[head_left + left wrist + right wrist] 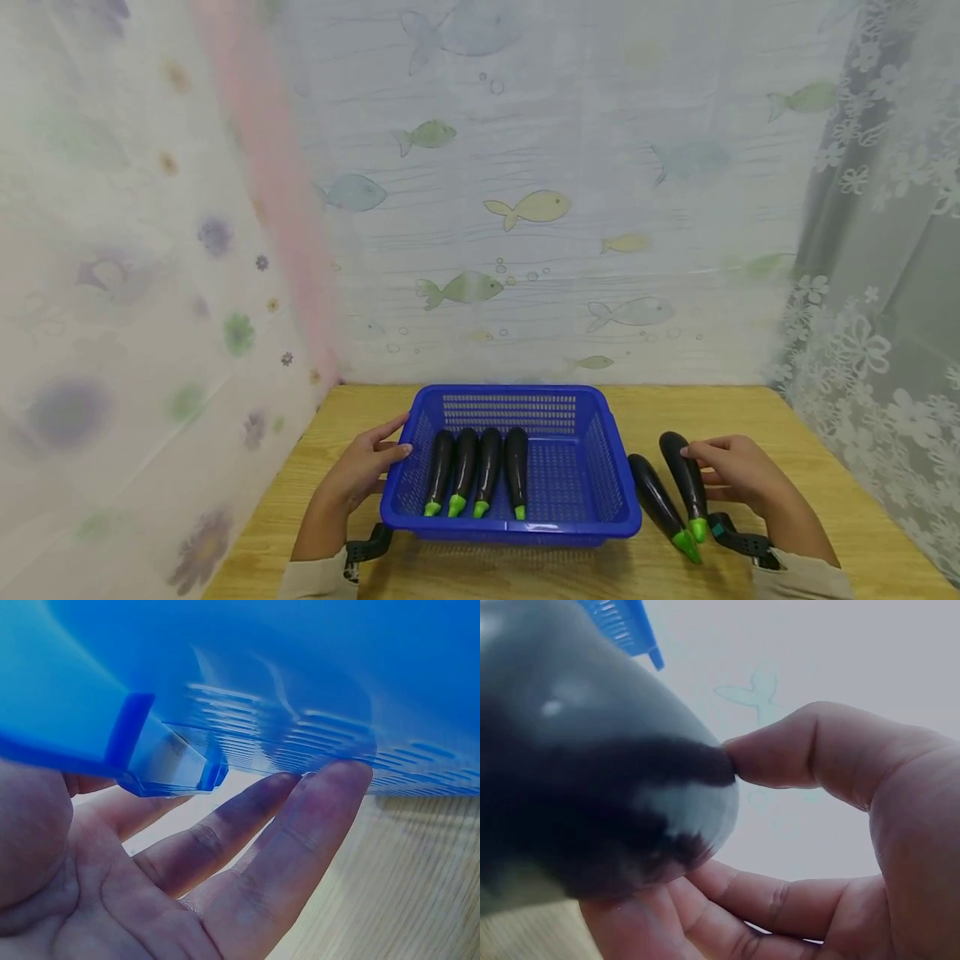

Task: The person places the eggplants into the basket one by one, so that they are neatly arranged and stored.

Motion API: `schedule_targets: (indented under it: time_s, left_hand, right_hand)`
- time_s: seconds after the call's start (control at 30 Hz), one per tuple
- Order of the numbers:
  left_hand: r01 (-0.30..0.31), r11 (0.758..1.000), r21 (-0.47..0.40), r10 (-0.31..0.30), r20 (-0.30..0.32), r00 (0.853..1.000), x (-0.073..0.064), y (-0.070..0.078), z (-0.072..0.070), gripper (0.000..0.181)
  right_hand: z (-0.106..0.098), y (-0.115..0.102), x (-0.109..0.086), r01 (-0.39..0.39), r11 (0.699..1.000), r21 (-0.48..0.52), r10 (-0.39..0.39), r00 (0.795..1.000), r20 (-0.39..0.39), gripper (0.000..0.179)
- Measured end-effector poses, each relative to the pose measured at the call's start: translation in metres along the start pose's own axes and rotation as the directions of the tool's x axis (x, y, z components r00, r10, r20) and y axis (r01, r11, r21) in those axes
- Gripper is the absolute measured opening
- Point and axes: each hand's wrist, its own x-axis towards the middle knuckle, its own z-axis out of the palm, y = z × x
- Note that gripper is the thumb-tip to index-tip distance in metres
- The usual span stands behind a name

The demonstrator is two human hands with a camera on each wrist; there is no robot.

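Note:
A blue plastic basket (622,450) with slotted walls stands on the table, several dark eggplants (489,471) lying side by side in its left and middle part, green stem ends toward me. My left hand (360,471) grips the basket's left rim, thumb over the top. In the left wrist view, its fingers (300,847) lie along the outer wall. Right of the basket, my right hand (738,475) pinches an eggplant (684,475) near its rounded end; the right wrist view shows this eggplant (615,772) between thumb and fingers. Another eggplant (654,493) lies between it and the basket.
The wood-grain table (360,400) reaches back to a fish-patterned curtain (540,292). A flowered curtain (217,375) hangs along the left side, a white lace one (862,358) along the right. Black wrist mounts (738,540) sit below the hands.

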Motion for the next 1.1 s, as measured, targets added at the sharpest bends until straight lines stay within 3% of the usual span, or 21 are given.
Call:
schedule_targets:
  time_s: [0.33,0.7,1.1]
  left_hand:
    - [0.002,1.000,0.003,-0.002,-0.004,1.000,-0.002,0.000,0.001,0.069]
    - [0.006,1.000,-0.021,-0.006,0.017,1.000,0.000,0.000,0.000,0.070]
    - [-0.002,1.000,-0.015,0.003,0.028,1.000,-0.001,0.001,0.000,0.071]
  right_hand:
    - [0.005,-0.011,-0.002,0.050,0.999,0.013,-0.049,0.998,-0.030,0.071]
    - [0.011,-0.033,-0.006,0.162,0.987,-0.009,-0.163,0.986,-0.047,0.077]
    - [0.017,-0.053,-0.005,0.192,0.981,-0.017,-0.192,0.980,-0.047,0.075]
